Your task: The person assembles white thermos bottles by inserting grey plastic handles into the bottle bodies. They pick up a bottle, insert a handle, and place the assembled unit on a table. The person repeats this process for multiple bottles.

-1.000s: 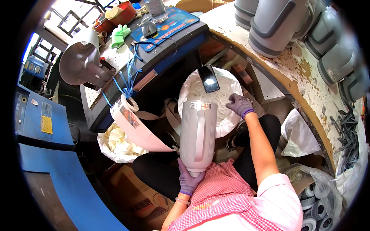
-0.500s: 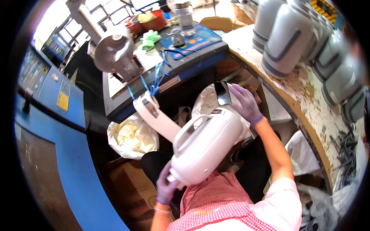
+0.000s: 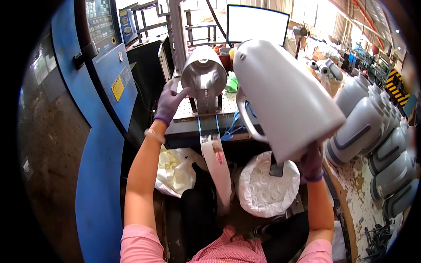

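While grey jugs (image 3: 368, 127) crowd the surface right of it, right hand (image 3: 312, 160) grips the white jug (image 3: 285, 96) base, tilted overhead. Left hand (image 3: 169, 101), fingers spread, touches the metal cone (image 3: 205, 74); ring bag (image 3: 267, 188) below.

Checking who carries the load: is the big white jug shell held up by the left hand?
No, the right hand grips the white jug shell at its lower end, while the left hand reaches to the metal cylinder.

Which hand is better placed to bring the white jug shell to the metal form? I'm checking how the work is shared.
Probably the right hand: it grips the white jug shell from below. The left hand touches the metal form, apparently steadying it.
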Available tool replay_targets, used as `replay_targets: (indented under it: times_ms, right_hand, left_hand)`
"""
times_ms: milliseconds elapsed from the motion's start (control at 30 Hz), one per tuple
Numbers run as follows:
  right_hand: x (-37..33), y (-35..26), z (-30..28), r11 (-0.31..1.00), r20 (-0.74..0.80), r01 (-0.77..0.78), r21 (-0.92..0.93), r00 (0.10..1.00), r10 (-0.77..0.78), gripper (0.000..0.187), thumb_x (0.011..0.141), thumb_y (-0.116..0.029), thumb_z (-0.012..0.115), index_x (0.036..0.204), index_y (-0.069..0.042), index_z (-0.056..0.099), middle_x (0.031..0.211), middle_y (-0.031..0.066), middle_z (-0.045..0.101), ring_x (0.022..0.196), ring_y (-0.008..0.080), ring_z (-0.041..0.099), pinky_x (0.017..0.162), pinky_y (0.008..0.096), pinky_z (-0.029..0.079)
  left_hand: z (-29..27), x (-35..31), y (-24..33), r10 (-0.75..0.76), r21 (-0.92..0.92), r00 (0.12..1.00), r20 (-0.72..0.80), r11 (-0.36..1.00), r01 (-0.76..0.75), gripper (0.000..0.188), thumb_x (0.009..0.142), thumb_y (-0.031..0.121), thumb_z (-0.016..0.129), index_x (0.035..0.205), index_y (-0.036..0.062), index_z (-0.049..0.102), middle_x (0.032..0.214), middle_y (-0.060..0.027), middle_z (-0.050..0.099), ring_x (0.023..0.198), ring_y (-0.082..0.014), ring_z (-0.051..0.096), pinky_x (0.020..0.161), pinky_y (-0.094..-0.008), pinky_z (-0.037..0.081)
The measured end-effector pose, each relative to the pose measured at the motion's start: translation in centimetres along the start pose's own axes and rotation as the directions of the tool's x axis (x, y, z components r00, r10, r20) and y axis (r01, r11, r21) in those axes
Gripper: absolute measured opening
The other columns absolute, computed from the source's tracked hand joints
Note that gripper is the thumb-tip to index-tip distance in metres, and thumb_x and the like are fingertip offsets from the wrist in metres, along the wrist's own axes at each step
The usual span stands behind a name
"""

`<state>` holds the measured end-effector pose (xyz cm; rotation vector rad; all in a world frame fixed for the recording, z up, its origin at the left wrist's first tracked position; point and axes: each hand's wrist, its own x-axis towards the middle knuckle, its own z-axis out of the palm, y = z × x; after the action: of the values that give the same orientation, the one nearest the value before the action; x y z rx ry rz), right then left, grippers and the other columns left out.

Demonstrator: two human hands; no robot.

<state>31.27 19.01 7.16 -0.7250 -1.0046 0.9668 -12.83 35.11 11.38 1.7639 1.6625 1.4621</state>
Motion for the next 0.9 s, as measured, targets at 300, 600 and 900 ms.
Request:
replay_targets:
  times_ms: [300, 600, 900]
  right_hand:
    - [16.5, 6.2, 14.9, 0.956, -0.009, 0.024, -0.292, 1.000, -0.028, 0.048, 0.093, -0.045, 0.059, 0.102, 0.003, 0.062, 0.082, 0.0089, 0.064, 0.066, 0.0185, 0.064, 0.056, 0.0299, 0.053]
    - [22.7, 13.7, 21.9, 0.602, 0.120, 0.112, -0.791, 0.992, -0.027, 0.047, 0.092, -0.033, 0.049, 0.132, -0.008, 0.055, 0.125, 0.0259, 0.061, 0.119, 0.0426, 0.056, 0.102, 0.0489, 0.043]
    - [15.6, 9.8, 20.1, 0.263, 0.425, 0.604, -0.752, 0.749, -0.508, 0.087, 0.086, -0.045, 0.069, 0.150, -0.001, 0.030, 0.145, 0.0258, 0.044, 0.127, 0.0402, 0.051, 0.105, 0.0455, 0.042]
  left_hand:
    - [-1.0, 9.8, -7.6, -0.005, -0.166, 0.904, -0.428, 0.983, -0.073, 0.031, 0.091, 0.027, 0.057, 0.095, -0.0025, 0.067, 0.069, -0.0125, 0.065, 0.047, -0.0240, 0.062, 0.046, -0.0375, 0.049]
    - [-4.9, -16.8, -2.7, -0.350, -0.836, 0.822, -0.450, 0.489, -0.249, 0.032, 0.093, 0.024, 0.064, 0.117, 0.0042, 0.059, 0.096, -0.0099, 0.063, 0.076, -0.0155, 0.060, 0.051, -0.0303, 0.045]
    - [-9.0, -30.0, -1.2, -0.062, -0.201, 0.851, -0.521, 0.978, -0.051, 0.050, 0.082, 0.020, 0.075, 0.125, 0.0003, 0.058, 0.121, -0.0189, 0.059, 0.109, -0.0310, 0.060, 0.088, -0.0446, 0.050]
